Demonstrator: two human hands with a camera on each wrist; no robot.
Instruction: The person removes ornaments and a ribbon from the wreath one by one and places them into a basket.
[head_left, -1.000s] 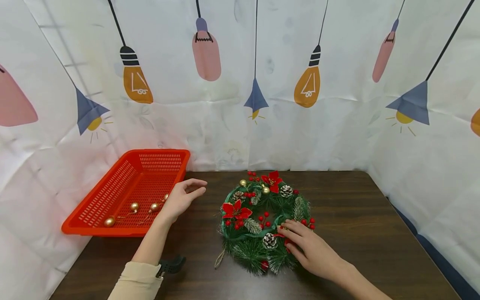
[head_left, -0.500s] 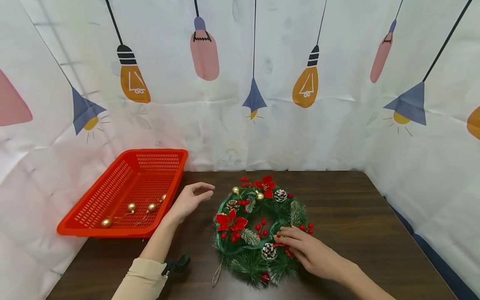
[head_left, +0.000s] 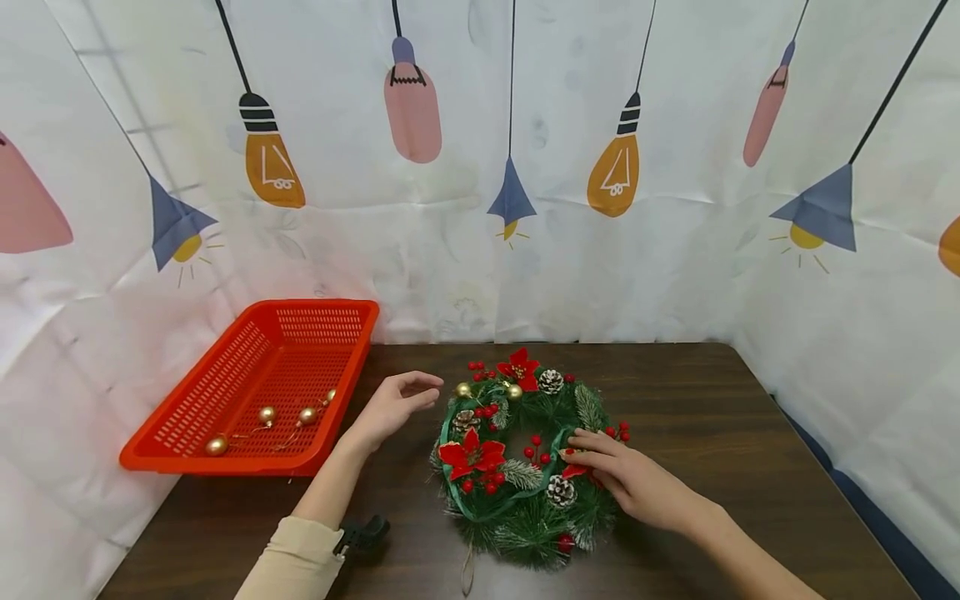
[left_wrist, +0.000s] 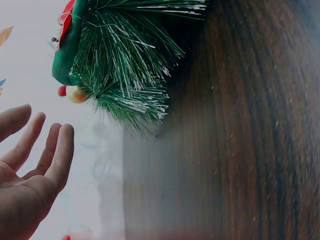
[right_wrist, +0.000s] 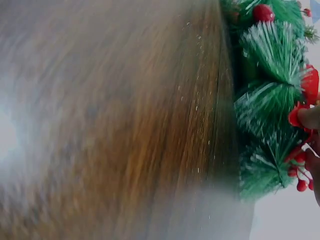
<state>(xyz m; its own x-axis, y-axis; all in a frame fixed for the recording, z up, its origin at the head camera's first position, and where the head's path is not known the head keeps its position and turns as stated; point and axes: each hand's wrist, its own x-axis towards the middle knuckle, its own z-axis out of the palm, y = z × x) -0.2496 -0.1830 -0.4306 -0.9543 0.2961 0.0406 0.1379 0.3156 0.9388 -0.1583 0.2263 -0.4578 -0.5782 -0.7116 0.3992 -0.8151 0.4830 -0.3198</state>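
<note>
A green Christmas wreath (head_left: 525, 534) lies on the dark wooden table, dressed with red poinsettias, pine cones, berries, two gold balls and a green ribbon. My right hand (head_left: 637, 483) grips its right side at a red poinsettia (head_left: 576, 468), partly covering that flower. In the right wrist view the thumb (right_wrist: 311, 118) is against a red petal. Off the wreath's left edge my left hand (head_left: 397, 408) hovers with relaxed, slightly bent fingers and holds nothing. The left wrist view shows those fingers (left_wrist: 62, 155) apart from the wreath's needles (left_wrist: 125, 55).
On the left stands a red plastic basket (head_left: 262, 308) with several gold ball ornaments (head_left: 267, 415) on wires inside. A twine loop (head_left: 467, 573) sticks out from the wreath's near side. A white curtain printed with lamps (head_left: 450, 275) hangs behind the table (head_left: 690, 400).
The wreath has turned counterclockwise: its top poinsettia shifted left and the twine loop swung right along the near side. My left hand moved right, nearer the wreath; my right hand stayed on it.
</note>
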